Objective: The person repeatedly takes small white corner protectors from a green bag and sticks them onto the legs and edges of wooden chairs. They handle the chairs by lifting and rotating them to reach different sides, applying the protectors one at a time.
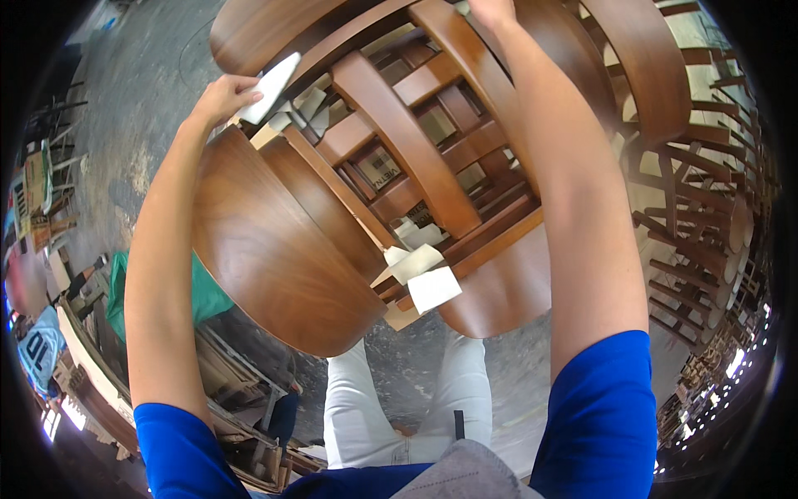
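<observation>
Between the thumb and fingers of my left hand point(223, 100) is a piece of white foam sheet point(274, 88), held at the far left corner of a stack of brown wooden furniture parts. My right hand point(494, 12) reaches across the stack to its far side. Its fingers are cut off by the top edge, so their grip is hidden. Curved brown slats point(407, 145) cross in the middle of the stack. A rounded wooden panel point(283, 241) lies at the near left. Folded white foam pieces point(434, 289) are tucked in at the near corner.
Many stacked wooden chair frames point(694, 224) stand to the right. On the left are a green cloth or bag point(212, 291) and a pile of wood and cardboard scraps point(241, 374). Grey concrete floor point(141, 108) shows at the far left. A person in light blue point(41, 349) is at the left rim.
</observation>
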